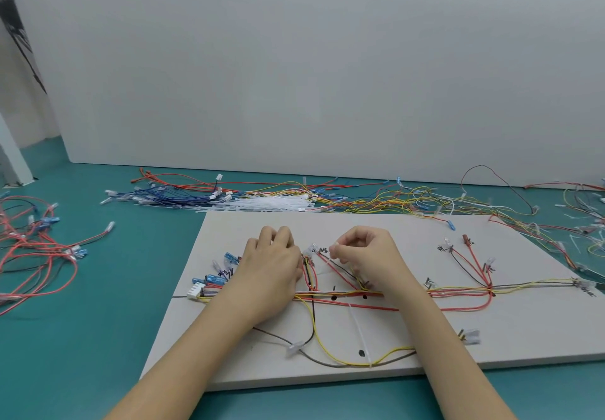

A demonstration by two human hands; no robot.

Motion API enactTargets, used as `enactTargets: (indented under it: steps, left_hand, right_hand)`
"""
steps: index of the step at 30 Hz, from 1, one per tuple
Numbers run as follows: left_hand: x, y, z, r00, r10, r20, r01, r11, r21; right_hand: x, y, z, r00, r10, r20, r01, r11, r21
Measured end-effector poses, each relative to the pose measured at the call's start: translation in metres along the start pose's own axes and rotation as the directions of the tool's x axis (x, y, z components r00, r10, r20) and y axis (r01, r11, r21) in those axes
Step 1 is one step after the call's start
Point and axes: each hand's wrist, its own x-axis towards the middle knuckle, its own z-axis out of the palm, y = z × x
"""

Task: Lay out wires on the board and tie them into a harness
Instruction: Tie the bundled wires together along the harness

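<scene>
The left hand (273, 267) lay with curled fingers over the red wires (309, 277) on the board (425, 337); what it gripped could not be told. The right hand (366, 255) pinched a clear-sleeved terminal (332, 249) between thumb and fingertips. It seemed best to pin the branch flat, then seat the terminal on its mark.

This is looking like a wire-harness assembly bench in a small workshop or factory station. A teal work mat (98, 288) is covering the table, a white form board (458, 347) with handwritten marks and black dots is lying on it, and a plain white partition (294, 59) is closing off the back. Loose bundles of red, blue and yellow wires (376, 195) and a heap of white cable ties (271, 204) are lying along the partition.
</scene>
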Motion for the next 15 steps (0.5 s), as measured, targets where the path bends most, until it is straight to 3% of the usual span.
enactTargets:
  steps: [15]
  left_hand:
    - [0.0013, -0.0058, 0.0038, 0.994, -0.110, -0.003, 0.105, 0.957, -0.272]
  right_hand:
    - [-0.0040, 0.0027, 0.0100, 0.983, -0.049, 0.179, 0.060, 0.996, -0.060]
